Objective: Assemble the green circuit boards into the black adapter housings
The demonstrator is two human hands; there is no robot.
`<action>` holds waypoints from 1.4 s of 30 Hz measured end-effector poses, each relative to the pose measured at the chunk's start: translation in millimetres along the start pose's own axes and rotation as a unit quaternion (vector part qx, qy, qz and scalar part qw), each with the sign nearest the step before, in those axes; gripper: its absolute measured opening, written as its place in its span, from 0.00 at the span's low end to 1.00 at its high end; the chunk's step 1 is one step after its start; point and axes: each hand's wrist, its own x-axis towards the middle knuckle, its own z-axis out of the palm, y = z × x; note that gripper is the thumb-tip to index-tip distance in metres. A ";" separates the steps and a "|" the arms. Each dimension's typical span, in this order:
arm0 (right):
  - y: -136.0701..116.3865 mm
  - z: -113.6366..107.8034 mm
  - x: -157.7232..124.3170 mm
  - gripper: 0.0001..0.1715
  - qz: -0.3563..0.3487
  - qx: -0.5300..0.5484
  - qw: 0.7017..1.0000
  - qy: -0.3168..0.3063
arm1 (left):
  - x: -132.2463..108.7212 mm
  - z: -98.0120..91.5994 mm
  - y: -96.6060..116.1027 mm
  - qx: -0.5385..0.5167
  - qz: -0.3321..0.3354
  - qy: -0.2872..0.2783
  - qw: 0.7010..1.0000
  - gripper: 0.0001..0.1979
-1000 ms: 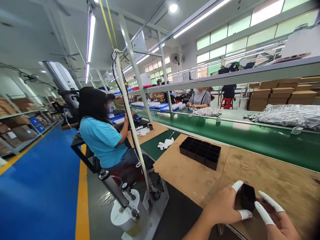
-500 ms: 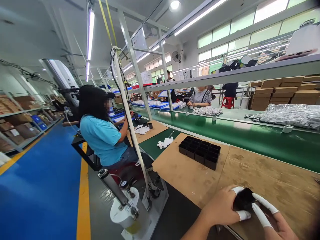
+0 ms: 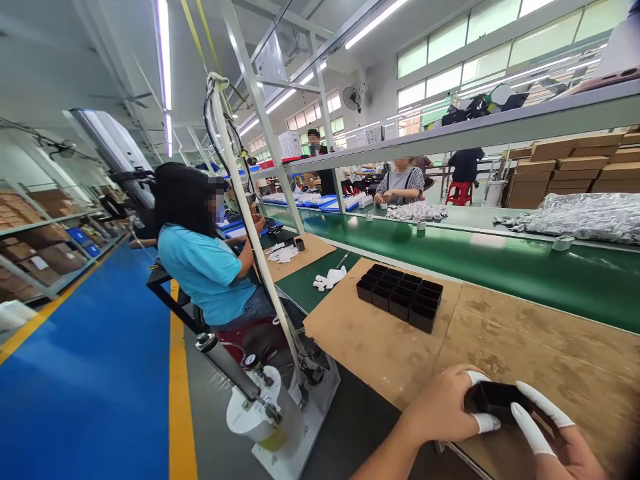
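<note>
Low at the right of the head view, a small black plastic box [image 3: 496, 397] is held between both hands over the cardboard. My left hand [image 3: 444, 405] grips its left end, white finger cots on the thumb and a fingertip. On the other side, my right hand [image 3: 560, 433] has its white-covered fingers closed on the right end. The box's lower part is partly hidden by the fingers. Farther up the cardboard, several similar black open-topped boxes [image 3: 399, 295] stand packed together in a block.
Brown cardboard sheets [image 3: 345, 327] cover the bench, with a green conveyor [image 3: 480, 270] beyond. White gloves [image 3: 330, 279] lie left of the boxes. A co-worker in a blue shirt [image 3: 200, 277] sits at the left, behind a white pole [image 3: 245, 193] and a pressure tank [image 3: 257, 407].
The black box has turned in my hands and now shows a longer, wider shape. My right hand has shifted slightly right. The head view has moved a little.
</note>
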 end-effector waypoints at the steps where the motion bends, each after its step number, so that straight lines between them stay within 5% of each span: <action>1: 1.6 0.1 0.3 0.34 -0.008 -0.004 1.000 -0.001 | 0.2 -0.5 0.3 0.005 -0.001 -0.002 1.000 0.27; 11: -29.1 7.6 -12.5 0.32 -0.004 0.058 0.998 -0.021 | -1.7 0.6 7.8 -0.008 -0.008 -0.004 1.000 0.22; 23: -20.2 16.3 -15.1 0.18 -0.099 0.080 0.992 -0.020 | -3.9 5.0 -7.0 -0.048 -0.045 -0.023 0.998 0.22; 42: -30.5 18.3 -20.9 0.19 -0.093 0.099 0.990 -0.045 | -4.7 3.2 -22.8 -0.035 -0.088 -0.028 0.995 0.25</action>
